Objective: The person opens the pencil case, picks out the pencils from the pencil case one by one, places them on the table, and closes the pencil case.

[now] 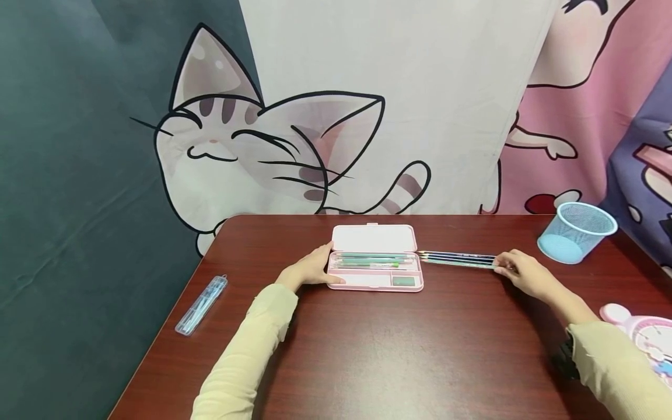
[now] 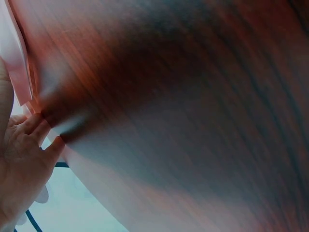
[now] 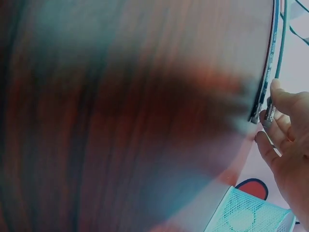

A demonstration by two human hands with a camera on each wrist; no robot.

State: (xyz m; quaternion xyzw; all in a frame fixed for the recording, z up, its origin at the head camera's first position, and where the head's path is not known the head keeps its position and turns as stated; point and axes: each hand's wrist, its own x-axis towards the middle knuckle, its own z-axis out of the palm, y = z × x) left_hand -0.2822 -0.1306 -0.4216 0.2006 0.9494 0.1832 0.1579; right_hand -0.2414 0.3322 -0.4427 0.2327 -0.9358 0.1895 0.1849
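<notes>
Pink rectangular pencil case [image 1: 364,280] is steadied by the spread left hand [image 1: 312,267], while the slim green pencil [image 1: 458,264], pinched by the right hand [image 1: 525,273], should be guided flat and gently.

The head camera looks forward and down; closer wrist cameras share its tabletop [image 1: 420,350].

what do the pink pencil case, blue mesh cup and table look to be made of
Pink pencil case: probably hard plastic with a smooth finish, judging by its moulded-looking compartments.
Blue mesh cup: likely painted metal, given the fine see-through grid, though plastic is possible.
Table: reddish-brown wood or wood-look laminate, fairly glossy; it shows streaky grain and a soft reflection.
</notes>
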